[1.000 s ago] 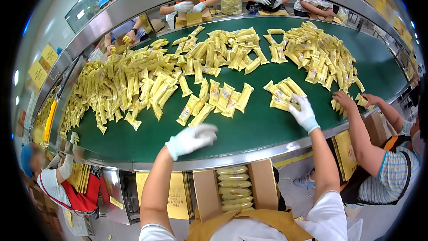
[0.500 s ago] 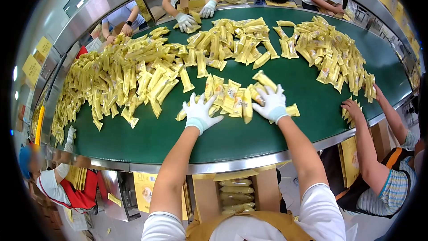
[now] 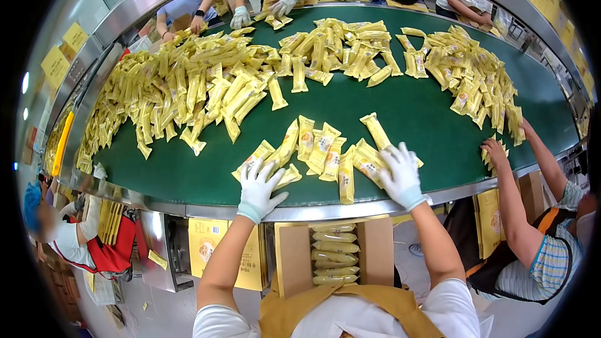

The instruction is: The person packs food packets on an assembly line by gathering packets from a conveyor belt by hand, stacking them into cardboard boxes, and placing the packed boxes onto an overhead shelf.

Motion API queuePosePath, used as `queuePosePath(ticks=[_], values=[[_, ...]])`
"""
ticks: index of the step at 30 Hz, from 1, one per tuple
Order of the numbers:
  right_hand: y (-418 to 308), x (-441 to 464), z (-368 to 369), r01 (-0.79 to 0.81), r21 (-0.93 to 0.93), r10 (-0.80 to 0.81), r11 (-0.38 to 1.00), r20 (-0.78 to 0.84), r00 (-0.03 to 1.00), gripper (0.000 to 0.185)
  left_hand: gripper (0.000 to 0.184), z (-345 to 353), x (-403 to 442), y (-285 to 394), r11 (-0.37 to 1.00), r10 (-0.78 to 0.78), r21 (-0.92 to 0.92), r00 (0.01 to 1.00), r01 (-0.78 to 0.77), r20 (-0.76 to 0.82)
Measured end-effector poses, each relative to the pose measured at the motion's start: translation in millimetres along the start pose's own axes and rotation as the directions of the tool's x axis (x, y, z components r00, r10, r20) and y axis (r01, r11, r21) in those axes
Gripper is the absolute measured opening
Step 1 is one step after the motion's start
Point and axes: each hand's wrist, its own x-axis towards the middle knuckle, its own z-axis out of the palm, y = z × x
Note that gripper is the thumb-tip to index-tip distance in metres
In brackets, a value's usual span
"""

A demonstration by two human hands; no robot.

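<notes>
My left hand [image 3: 258, 191], in a white glove, is spread over the left end of a loose group of yellow packets [image 3: 323, 150] on the green belt [image 3: 206, 181]. At the right end of that group, my right hand [image 3: 400, 175], also gloved, rests with fingers apart against a couple of packets [image 3: 369, 161]. Neither hand is closed around a packet. Below the belt's metal edge, an open cardboard box [image 3: 293, 260] holds a column of several packets [image 3: 335, 247].
A large packet heap [image 3: 169, 87] covers the belt's left; others lie at the centre [image 3: 338, 47] and right [image 3: 469, 72]. Co-workers' hands [image 3: 285, 5] reach in from the far side. A co-worker in stripes [image 3: 551, 253] is at the right, another in a red apron [image 3: 113, 247] at the left.
Both my hands first came together around the packet group, then moved nearer the belt's front edge and apart, with packets shifted nearer too. A far-side co-worker has reached onto the belt.
</notes>
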Motion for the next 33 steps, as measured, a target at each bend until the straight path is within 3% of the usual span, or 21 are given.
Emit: queuePosePath(ticks=[1, 3, 4, 7, 10, 12, 13, 15, 17, 18, 20, 21, 26, 29, 33], values=[[13, -6, -1, -0.005, -0.033, 0.003, 0.999, -0.058, 0.998, 0.044, 0.07, 3, -8, 2, 0.993, -0.089, -0.071, 0.995, 0.093, 0.05], [41, -20, -4, -0.035, 0.075, 0.033, 0.997, 0.026, 0.999, 0.047, 0.07, 12, -21, 5, 0.94, -0.251, -0.194, 0.954, 0.281, 0.167], [48, -26, -6, 0.003, 0.025, -0.004, 1.0, 0.063, 0.998, 0.048, 0.066, 3, -17, 12, 0.949, -0.238, -0.167, 0.956, 0.266, 0.168], [60, -40, -13, 0.092, -0.102, -0.074, 0.99, 0.175, 0.982, 0.05, 0.057, -33, 7, 25, 0.935, -0.22, -0.126, 0.82, 0.332, 0.529], [59, -46, -28, 0.133, -0.241, -0.077, 0.962, 0.225, 0.971, 0.042, 0.048, -49, 23, 26, 0.878, -0.11, -0.347, 0.846, 0.329, 0.521], [47, -43, -55, 0.06, -0.22, 0.041, 0.974, 0.43, 0.902, 0.036, 0.048, -69, 50, 34, 0.837, -0.067, -0.438, 0.855, 0.329, 0.514], [38, -41, -68, 0.022, -0.212, 0.095, 0.977, 0.525, 0.846, 0.033, 0.049, -68, 61, 36, 0.795, -0.043, -0.539, 0.911, 0.28, 0.409], [25, -38, -79, -0.112, 0.006, 0.1, 0.994, 0.412, 0.906, 0.032, 0.057, -71, 93, 53, 0.758, -0.144, -0.54, 0.901, 0.366, 0.41], [3, -26, -85, -0.207, 0.24, 0.138, 0.948, 0.276, 0.951, 0.035, 0.059, -30, 119, 59, 0.844, -0.193, -0.431, 0.931, 0.318, 0.309], [-7, -18, -81, -0.158, 0.328, 0.1, 0.931, 0.185, 0.978, 0.042, 0.061, -15, 132, 64, 0.881, -0.211, -0.37, 0.944, 0.296, 0.252], [-20, -4, -54, -0.087, 0.226, 0.066, 0.97, 0.098, 0.993, 0.055, 0.059, -16, 162, 87, 0.905, -0.269, -0.184, 0.85, 0.384, 0.453], [-28, 5, -41, -0.102, 0.162, 0.081, 0.981, 0.135, 0.988, 0.052, 0.058, -17, 171, 95, 0.908, -0.305, -0.082, 0.784, 0.41, 0.54], [-43, 27, 27, -0.084, -0.173, 0.111, 0.981, 0.156, 0.982, 0.048, 0.056, 16, 175, 85, 0.915, -0.322, -0.039, 0.788, 0.401, 0.525], [-40, 28, 22, -0.056, -0.213, 0.1, 0.975, 0.2, 0.975, 0.044, 0.053, 20, 166, 53, 0.887, -0.337, -0.09, 0.768, 0.453, 0.545], [-29, 24, 2, -0.156, -0.196, 0.222, 0.968, 0.381, 0.897, 0.039, 0.048, 1, 144, 32, 0.869, -0.394, -0.037, 0.735, 0.494, 0.552]])
